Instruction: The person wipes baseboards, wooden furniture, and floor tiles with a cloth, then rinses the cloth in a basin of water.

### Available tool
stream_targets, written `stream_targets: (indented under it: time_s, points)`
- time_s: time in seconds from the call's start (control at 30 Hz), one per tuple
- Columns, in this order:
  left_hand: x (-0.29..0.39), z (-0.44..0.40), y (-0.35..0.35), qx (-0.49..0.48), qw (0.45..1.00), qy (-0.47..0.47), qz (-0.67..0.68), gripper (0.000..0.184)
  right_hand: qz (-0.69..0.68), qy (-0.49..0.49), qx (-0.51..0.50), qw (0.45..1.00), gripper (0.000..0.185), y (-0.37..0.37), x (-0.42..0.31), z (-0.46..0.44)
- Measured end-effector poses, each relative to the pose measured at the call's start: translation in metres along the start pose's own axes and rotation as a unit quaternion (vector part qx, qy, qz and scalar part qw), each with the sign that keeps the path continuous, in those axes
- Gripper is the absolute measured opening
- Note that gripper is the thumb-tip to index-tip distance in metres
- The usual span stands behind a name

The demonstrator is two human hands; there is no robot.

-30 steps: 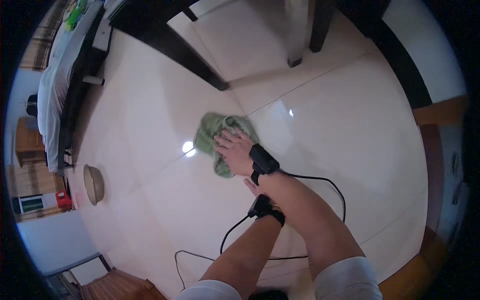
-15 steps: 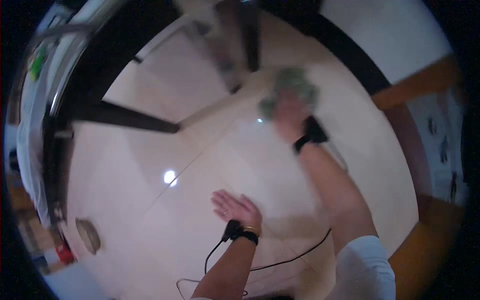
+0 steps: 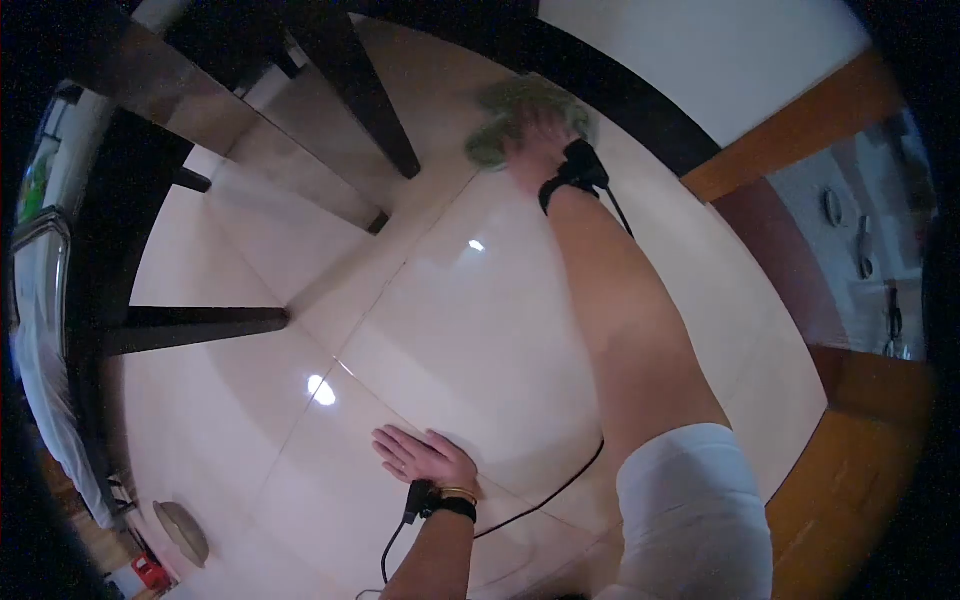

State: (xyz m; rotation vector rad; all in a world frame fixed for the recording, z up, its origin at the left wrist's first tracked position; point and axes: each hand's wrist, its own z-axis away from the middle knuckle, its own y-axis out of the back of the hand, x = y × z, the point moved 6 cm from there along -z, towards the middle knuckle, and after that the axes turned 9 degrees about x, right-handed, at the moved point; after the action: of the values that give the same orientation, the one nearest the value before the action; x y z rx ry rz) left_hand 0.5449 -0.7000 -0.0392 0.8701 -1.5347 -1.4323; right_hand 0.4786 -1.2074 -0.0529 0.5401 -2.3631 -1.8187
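Note:
A green cloth lies on the tiled floor near the dark skirting along the wall. My right hand is spread flat on top of it, pressing it to the floor, its fingers somewhat blurred. My left hand rests on the bare tiles at the lower middle, fingers stretched out, holding nothing. Each wrist wears a black strap with a small black device and a cable. A bracelet is beside the left strap.
Dark furniture legs stand on the floor at the left and upper left. A basin sits at the lower left. Black skirting and an orange-brown door frame border the right side.
The right hand and cloth have moved from mid-floor to beside the skirting. The left hand, earlier partly hidden under the right arm, now lies apart on the floor. The view has turned.

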Motion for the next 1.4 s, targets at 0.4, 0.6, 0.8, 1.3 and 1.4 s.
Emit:
stream_targets:
  time_s: [0.4, 0.6, 0.8, 1.3, 1.4]
  points:
    - [-0.006, 0.000, -0.005, -0.039, 0.999, 0.007, -0.024, 0.075, 0.106, -0.303, 0.059, 0.945, 0.050, 0.089, 0.209, 0.163]
    - [-0.003, -0.002, 0.001, -0.011, 1.000, 0.002, -0.009, 0.073, 0.261, -0.223, -0.126, 0.931, 0.050, 0.043, 0.151, 0.107]
    - [-0.007, 0.000, -0.009, 0.015, 0.999, -0.008, -0.028, 0.072, -0.020, -0.074, -0.117, 0.990, 0.062, 0.047, 0.002, 0.060]
    - [-0.011, -0.001, -0.009, 0.043, 0.999, -0.018, -0.024, 0.069, 0.126, -0.159, 0.032, 0.979, 0.056, 0.124, 0.282, 0.257]
    - [-0.014, 0.001, -0.011, 0.044, 0.998, -0.024, -0.029, 0.069, 0.103, -0.155, 0.050, 0.981, 0.060, 0.118, 0.295, 0.267]
